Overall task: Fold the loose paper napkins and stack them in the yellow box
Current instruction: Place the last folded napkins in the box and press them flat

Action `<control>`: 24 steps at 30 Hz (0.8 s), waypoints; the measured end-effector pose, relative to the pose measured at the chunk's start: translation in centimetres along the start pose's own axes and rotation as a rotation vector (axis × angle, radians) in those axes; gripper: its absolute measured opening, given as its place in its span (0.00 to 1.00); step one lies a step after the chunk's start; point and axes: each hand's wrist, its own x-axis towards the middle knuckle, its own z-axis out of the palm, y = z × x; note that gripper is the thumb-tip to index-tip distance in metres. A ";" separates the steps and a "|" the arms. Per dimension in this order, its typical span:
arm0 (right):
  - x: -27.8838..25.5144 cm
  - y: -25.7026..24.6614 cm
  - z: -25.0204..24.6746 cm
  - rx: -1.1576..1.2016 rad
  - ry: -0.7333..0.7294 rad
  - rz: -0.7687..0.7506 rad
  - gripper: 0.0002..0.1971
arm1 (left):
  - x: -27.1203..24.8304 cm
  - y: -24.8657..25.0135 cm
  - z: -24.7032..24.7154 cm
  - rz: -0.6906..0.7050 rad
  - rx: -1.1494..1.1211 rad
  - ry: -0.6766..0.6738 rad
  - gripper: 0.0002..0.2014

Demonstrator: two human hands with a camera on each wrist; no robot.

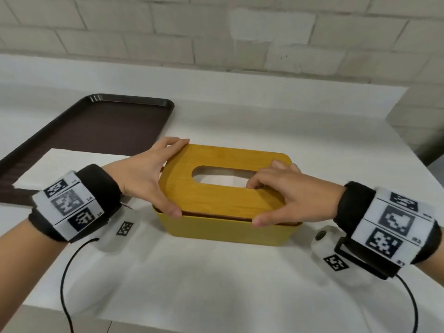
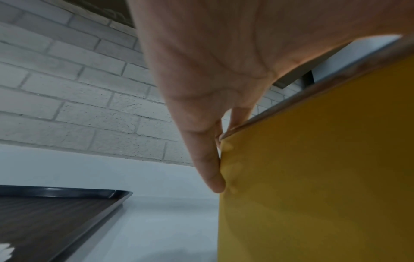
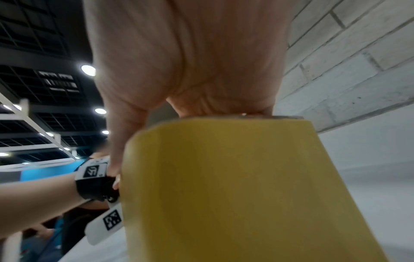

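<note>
The yellow box (image 1: 228, 230) stands mid-table with a yellow-brown lid (image 1: 216, 195) lying on its rim. White paper (image 1: 216, 176) shows through the lid's oval slot. My left hand (image 1: 153, 179) spans the lid's left end, thumb on the near edge and fingers on the far edge. At the lid's right end my right hand (image 1: 276, 195) holds on, thumb at the near corner and fingers curled at the slot. One loose white napkin (image 1: 60, 169) lies flat on the tray. The wrist views show the left hand (image 2: 201, 88) and right hand (image 3: 186, 62) against the box (image 2: 313, 177) (image 3: 235, 186).
A dark brown tray (image 1: 96, 128) lies at the left on the white table (image 1: 312, 140), close to the box's left end. A pale brick wall (image 1: 216, 32) runs along the table's far edge. Wrist cables hang over the near edge.
</note>
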 end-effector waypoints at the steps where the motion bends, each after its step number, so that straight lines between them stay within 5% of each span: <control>1: -0.5 0.2 0.1 -0.006 -0.002 -0.008 0.26 | -0.2 0.2 0.4 0.007 0.001 -0.002 0.79; 5: -2.7 0.9 0.8 -0.031 0.001 -0.075 0.34 | -1.1 1.4 2.2 0.061 0.022 -0.004 0.75; 9: -4.9 1.9 1.9 -0.024 0.107 -0.138 0.29 | -2.0 2.6 3.8 0.133 0.014 0.002 0.72; 17: -5.5 2.6 1.6 -0.080 -0.004 -0.023 0.36 | -2.6 3.6 4.9 0.151 0.183 0.038 0.72; 24: -5.2 2.4 2.1 -0.074 0.067 -0.038 0.36 | -2.8 3.3 5.0 0.178 0.172 0.059 0.69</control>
